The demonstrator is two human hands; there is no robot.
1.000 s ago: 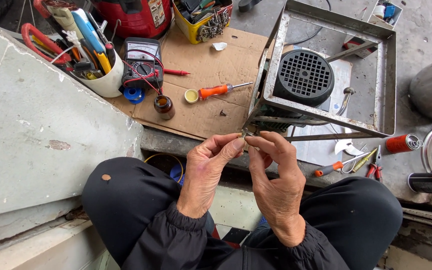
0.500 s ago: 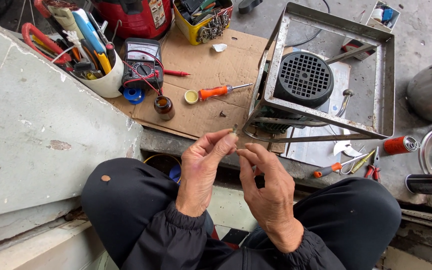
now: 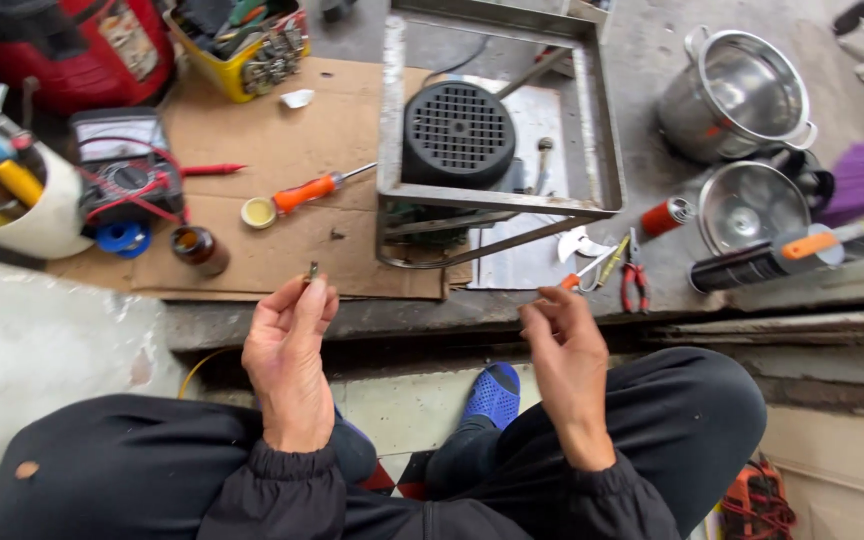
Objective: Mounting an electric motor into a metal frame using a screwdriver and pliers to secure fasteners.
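The left hand (image 3: 287, 350) pinches a small dark part (image 3: 312, 270) between thumb and fingertips, raised just in front of the cardboard sheet (image 3: 252, 150); what the part is cannot be made out. The right hand (image 3: 567, 345) hangs loosely curled and holds nothing.

A yellow bin (image 3: 242, 45) at the top is crammed with tools, too jumbled to name. A white tub (image 3: 37, 215) at the left edge holds upright tools with blue and yellow handles, partly cut off by the frame. A small brown jar (image 3: 199, 250) stands beside a yellow lid (image 3: 258, 212) and an orange-handled screwdriver (image 3: 317, 188). A steel pot (image 3: 737, 95) on the right looks empty, and a steel lid (image 3: 752, 205) lies just below it.

Inside the metal frame (image 3: 592, 130) sits a black motor (image 3: 457, 135); its lower body is hidden behind the frame's front bar. Red-handled pliers (image 3: 635, 280) lie near the right hand.
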